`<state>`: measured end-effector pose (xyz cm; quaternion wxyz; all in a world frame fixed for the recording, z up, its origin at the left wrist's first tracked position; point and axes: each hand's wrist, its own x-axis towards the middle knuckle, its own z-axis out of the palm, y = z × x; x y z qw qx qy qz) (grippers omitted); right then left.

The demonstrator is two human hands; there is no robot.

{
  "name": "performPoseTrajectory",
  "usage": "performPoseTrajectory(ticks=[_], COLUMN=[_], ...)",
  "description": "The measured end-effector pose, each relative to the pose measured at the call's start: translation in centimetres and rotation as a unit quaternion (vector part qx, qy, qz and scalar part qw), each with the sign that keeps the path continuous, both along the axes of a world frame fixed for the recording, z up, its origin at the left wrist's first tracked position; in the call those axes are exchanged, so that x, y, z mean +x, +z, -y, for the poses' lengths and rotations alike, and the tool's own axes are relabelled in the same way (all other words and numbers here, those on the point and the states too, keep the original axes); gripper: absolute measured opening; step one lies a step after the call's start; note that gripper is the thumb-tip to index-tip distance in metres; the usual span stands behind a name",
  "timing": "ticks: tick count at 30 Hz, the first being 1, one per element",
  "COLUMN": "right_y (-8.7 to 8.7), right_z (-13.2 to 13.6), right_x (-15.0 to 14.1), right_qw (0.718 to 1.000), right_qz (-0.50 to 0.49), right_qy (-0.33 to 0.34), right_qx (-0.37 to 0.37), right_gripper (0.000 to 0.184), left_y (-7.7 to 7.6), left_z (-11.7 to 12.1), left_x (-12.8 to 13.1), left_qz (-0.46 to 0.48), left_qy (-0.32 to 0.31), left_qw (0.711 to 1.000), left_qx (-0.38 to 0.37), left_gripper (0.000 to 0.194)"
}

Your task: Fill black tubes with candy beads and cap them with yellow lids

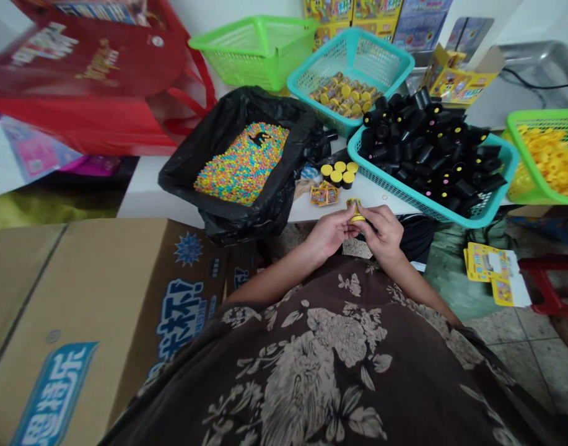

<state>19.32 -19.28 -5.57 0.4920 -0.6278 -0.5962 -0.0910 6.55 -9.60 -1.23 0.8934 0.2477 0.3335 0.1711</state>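
Note:
Just off the table's front edge, my left hand (332, 234) and my right hand (382, 230) meet around a small container with a yellow lid (357, 217). Fingers of both hands are closed on it, and parts of it are hidden by them. A printed wrapper or label shows at its far end. Beyond my hands stand several small black cups with yellow lids (340, 173), grouped together. A little pile of printed orange stickers (324, 194) lies to the left, between the cups and my left hand.
A black bag (186, 170) of coloured beads (246, 164) stands left. To the right, a blue basket (404, 195) holds black cups (423, 142); a green basket (520, 167) holds yellow parts. Behind is a blue basket (306, 83) of finished-looking containers. A cardboard box (79, 291) sits lower left.

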Motion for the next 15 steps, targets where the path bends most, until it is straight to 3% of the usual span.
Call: performPoseTrajectory(ticks=[7, 15], right_y=[-0.2, -0.13], right_z=[-0.06, 0.05], right_x=[0.28, 0.13], right_qw=[0.998, 0.999], right_qz=[0.052, -0.037], right_qy=[0.002, -0.002], right_qx=[0.027, 0.014], right_gripper=[0.02, 0.017], left_y=[-0.61, -0.36], left_z=[-0.41, -0.48], left_x=[-0.07, 0.12], left_qz=[0.006, 0.02], left_qy=[-0.037, -0.055], left_qw=[0.999, 0.998], left_qx=[0.002, 0.022], left_gripper=[0.021, 0.024])
